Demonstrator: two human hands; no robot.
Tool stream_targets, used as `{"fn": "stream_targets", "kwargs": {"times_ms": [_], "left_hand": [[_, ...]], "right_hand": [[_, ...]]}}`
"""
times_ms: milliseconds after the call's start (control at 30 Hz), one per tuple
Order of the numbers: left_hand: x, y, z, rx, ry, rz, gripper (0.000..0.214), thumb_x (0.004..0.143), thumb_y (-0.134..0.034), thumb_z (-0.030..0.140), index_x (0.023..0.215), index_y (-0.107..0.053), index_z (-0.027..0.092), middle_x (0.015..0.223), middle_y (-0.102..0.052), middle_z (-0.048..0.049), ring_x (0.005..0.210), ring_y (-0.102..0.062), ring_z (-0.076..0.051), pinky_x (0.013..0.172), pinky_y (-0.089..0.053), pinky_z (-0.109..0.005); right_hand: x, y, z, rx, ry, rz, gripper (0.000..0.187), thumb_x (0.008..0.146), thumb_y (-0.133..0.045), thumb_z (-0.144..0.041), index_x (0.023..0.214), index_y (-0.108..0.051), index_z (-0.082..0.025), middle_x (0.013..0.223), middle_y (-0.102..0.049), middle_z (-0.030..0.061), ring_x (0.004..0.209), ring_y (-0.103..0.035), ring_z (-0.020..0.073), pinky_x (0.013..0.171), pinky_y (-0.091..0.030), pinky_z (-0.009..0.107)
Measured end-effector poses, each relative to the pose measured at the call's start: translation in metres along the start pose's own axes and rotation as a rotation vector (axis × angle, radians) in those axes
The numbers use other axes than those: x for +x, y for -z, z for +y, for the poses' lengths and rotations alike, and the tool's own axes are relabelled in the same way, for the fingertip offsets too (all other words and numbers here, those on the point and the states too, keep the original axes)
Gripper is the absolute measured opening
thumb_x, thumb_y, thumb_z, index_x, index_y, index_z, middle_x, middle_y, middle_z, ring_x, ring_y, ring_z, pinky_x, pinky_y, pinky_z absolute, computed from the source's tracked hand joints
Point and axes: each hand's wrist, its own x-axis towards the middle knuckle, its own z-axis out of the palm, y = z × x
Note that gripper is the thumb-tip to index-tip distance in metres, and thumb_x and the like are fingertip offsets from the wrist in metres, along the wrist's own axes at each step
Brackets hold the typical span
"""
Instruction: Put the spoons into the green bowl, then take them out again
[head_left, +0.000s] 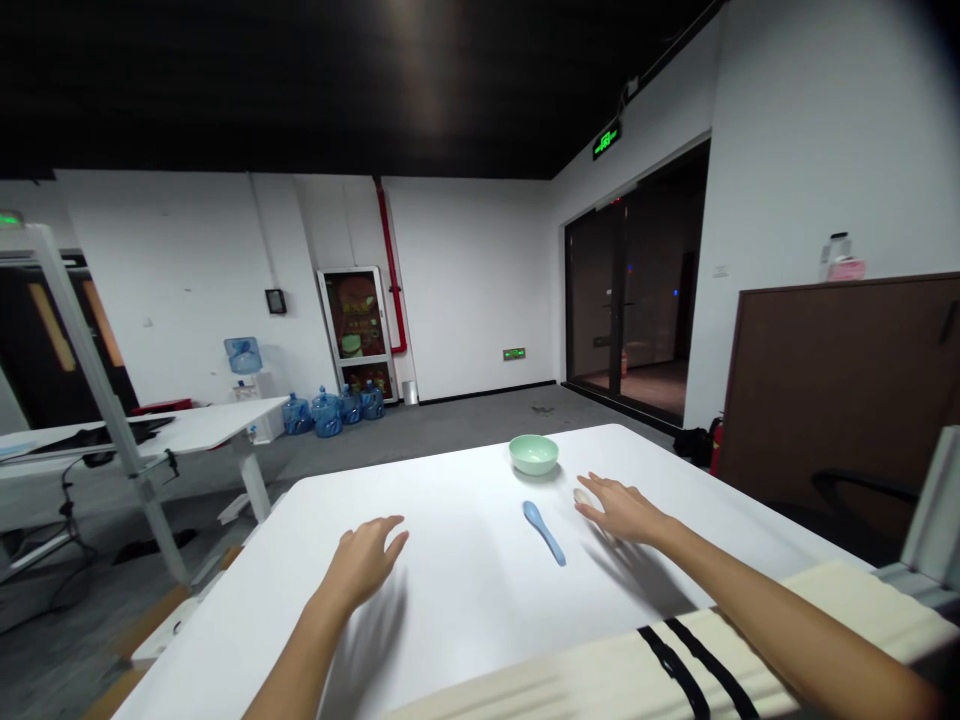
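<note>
A light green bowl (534, 456) stands upright on the white table (450, 620). Closer to me lies a pale blue spoon (544, 533), its handle pointing toward me and to the right. My right hand (619, 508) is above the table, right of the spoon, with thumb and fingers apart. A small whitish object (580, 496) shows at its fingertips, partly covered; whether they touch it I cannot tell. On the left side, my left hand (367, 558) hovers over the tabletop, thumb apart from the fingers, holding nothing. It is well away from the bowl and spoon.
Cream cloth with black stripes (600, 670) lies along the near edge. Another white table (202, 425) with a metal frame is at left, and several blue water bottles (327, 412) stand on the floor behind. A brown cabinet (840, 390) is at right.
</note>
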Motion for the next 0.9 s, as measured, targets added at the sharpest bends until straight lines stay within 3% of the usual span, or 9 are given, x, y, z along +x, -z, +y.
{"fn": "stream_targets", "kwargs": {"times_ms": [600, 733, 900], "left_hand": [[0.0, 0.002, 0.0, -0.013, 0.008, 0.004, 0.05, 0.095, -0.035, 0.048, 0.132, -0.06, 0.024, 0.137, -0.064, -0.0068, 0.129, -0.057, -0.027, 0.103, -0.045, -0.039], [0.0, 0.003, 0.0, -0.005, 0.006, -0.001, 0.051, 0.096, -0.034, 0.047, 0.133, -0.059, 0.023, 0.138, -0.063, -0.0079, 0.13, -0.056, -0.027, 0.104, -0.044, -0.04], [-0.002, 0.004, 0.003, -0.024, -0.01, 0.007, 0.051, 0.096, -0.034, 0.047, 0.133, -0.059, 0.023, 0.138, -0.063, -0.0077, 0.13, -0.055, -0.026, 0.105, -0.043, -0.041]], "right_hand": [[-0.002, 0.001, -0.003, 0.028, 0.012, 0.002, 0.075, 0.091, -0.038, -0.065, 0.151, -0.041, -0.019, 0.153, -0.042, 0.0179, 0.135, -0.046, 0.036, 0.106, -0.036, 0.047], [0.0, 0.005, -0.003, 0.051, -0.004, 0.024, 0.064, 0.093, -0.04, -0.061, 0.136, -0.057, -0.017, 0.131, -0.063, 0.0185, 0.12, -0.058, 0.0316, 0.096, -0.042, 0.038], [0.011, 0.017, -0.005, -0.021, -0.087, 0.012, 0.052, 0.093, -0.044, -0.056, 0.112, -0.069, -0.013, 0.11, -0.069, 0.0195, 0.103, -0.066, 0.0304, 0.083, -0.045, 0.035]]}}
